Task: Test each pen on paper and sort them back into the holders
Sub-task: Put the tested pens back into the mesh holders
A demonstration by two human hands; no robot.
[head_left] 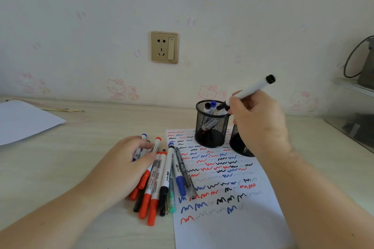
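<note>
Pale wooden desk [81, 147] against the wall carries a scribbled white paper sheet [226, 224], where the right hand [257, 123] pinches a black-capped white marker [250, 91] tilted over the black mesh holder [211, 125], probably to drop it in, while the left hand [119, 166] curls on a blue-capped marker [140, 147] from the pen pile [159, 184] beside the sheet's left edge.
</note>
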